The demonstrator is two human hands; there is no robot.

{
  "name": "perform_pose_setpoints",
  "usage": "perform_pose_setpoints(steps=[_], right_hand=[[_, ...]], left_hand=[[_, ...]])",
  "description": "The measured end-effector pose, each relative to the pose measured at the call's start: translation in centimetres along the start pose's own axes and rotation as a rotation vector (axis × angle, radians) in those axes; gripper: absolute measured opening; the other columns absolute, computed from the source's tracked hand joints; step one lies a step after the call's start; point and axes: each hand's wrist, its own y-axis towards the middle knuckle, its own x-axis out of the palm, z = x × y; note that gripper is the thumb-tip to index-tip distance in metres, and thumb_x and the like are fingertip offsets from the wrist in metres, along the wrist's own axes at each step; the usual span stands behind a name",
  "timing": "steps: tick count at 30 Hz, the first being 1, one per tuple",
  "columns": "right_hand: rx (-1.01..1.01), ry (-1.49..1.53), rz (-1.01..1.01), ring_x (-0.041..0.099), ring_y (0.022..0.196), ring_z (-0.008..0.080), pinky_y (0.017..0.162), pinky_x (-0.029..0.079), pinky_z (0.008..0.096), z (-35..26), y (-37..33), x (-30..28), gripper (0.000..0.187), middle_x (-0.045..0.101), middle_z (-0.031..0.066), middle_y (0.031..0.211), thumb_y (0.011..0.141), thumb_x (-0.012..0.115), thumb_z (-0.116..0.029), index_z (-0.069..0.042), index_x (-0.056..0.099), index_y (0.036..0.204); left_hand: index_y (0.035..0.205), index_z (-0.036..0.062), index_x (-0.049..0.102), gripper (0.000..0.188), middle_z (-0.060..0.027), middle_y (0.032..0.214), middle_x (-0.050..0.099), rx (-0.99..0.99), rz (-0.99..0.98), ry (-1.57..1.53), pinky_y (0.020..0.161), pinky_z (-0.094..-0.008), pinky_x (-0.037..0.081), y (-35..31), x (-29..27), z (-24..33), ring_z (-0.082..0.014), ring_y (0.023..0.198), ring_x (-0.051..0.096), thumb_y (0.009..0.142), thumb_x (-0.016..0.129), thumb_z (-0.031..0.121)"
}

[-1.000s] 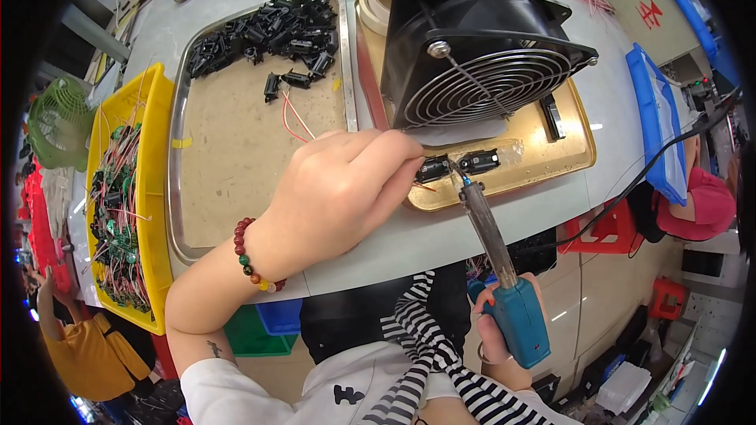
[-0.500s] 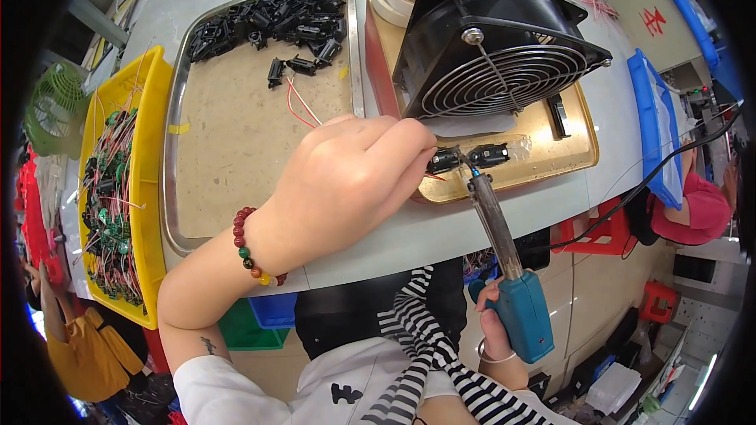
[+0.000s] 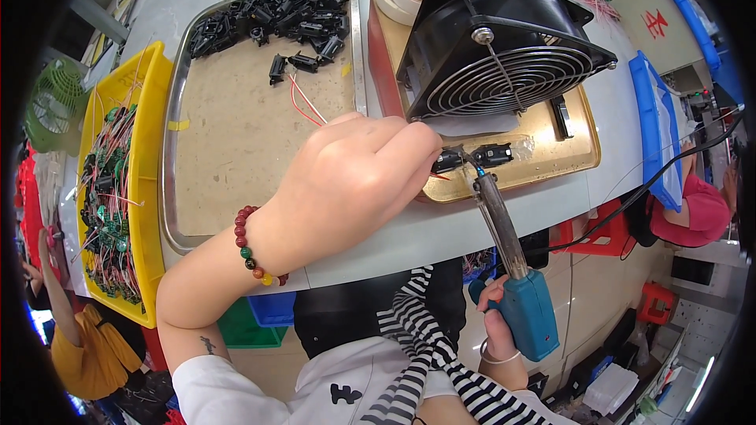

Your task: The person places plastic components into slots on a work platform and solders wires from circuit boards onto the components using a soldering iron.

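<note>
White surface point(image 3: 382, 256) below, a black case point(image 3: 449, 160) runs rightward from the pinched left hand point(image 3: 366, 161); the right hand point(image 3: 498, 332) clasps a soldering iron point(image 3: 504, 232).

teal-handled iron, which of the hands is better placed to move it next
Right, probably: the right hand grips the iron by its teal handle, tip near two black parts. The left hand is at the left part, away from the handle.
</note>
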Motion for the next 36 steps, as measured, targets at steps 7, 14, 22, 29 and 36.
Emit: perform_pose_setpoints(steps=[7, 14, 22, 29, 36], right_hand=[[0.0, 0.093, 0.062, 0.054, 0.061, 0.0192, 0.057, 0.044, 0.0287, -0.3, 0.0, 0.5, 0.03, 0.058, 0.0067, 0.075, 0.068, 0.065, -0.017, 0.002, 0.058, 0.091], [0.112, 0.322, 0.158, 0.057, 0.062, 0.0178, 0.055, 0.045, 0.0263, -0.1, -0.4, 0.5, 0.044, 0.053, 0.0136, 0.096, 0.065, 0.065, -0.02, 0.007, 0.055, 0.098], [0.071, 0.272, 0.108, 0.058, 0.06, 0.0184, 0.055, 0.045, 0.0267, 0.5, -0.5, -0.1, 0.044, 0.054, 0.0139, 0.094, 0.066, 0.065, -0.019, 0.007, 0.054, 0.1], [0.065, 0.301, 0.145, 0.058, 0.06, 0.0189, 0.054, 0.045, 0.0262, 0.5, -0.5, 0.1, 0.044, 0.054, 0.0147, 0.095, 0.066, 0.066, -0.018, 0.007, 0.054, 0.1], [0.068, 0.31, 0.147, 0.058, 0.06, 0.0185, 0.052, 0.044, 0.0254, 0.8, -0.6, 0.0, 0.045, 0.054, 0.015, 0.096, 0.066, 0.067, -0.02, 0.007, 0.054, 0.1]], left_hand=[[0.078, 0.0046, 0.061, 0.012, -0.0071, 0.068, 0.062, -0.012, -0.011, 0.016, 0.053, -0.0295, 0.047, -0.1, 0.0, 0.0, -0.0218, 0.057, 0.058, 0.068, 0.068, 0.001], [0.078, 0.0049, 0.061, 0.012, -0.007, 0.068, 0.061, -0.004, -0.014, 0.017, 0.053, -0.0297, 0.046, -0.2, -0.1, 0.0, -0.0219, 0.057, 0.057, 0.068, 0.067, 0.001], [0.079, 0.005, 0.061, 0.012, -0.0069, 0.067, 0.06, 0.003, -0.013, 0.014, 0.053, -0.0299, 0.046, -0.1, -0.1, 0.1, -0.0218, 0.057, 0.057, 0.068, 0.067, 0.001], [0.079, 0.0058, 0.062, 0.012, -0.0063, 0.068, 0.06, -0.011, -0.015, 0.011, 0.052, -0.0293, 0.045, 0.0, -0.1, 0.1, -0.0214, 0.057, 0.056, 0.069, 0.067, 0.003], [0.082, 0.0065, 0.061, 0.017, -0.0051, 0.073, 0.059, -0.089, -0.207, -0.305, 0.053, -0.0292, 0.043, 1.1, -1.8, -0.4, -0.0203, 0.058, 0.055, 0.069, 0.071, 0.011]])
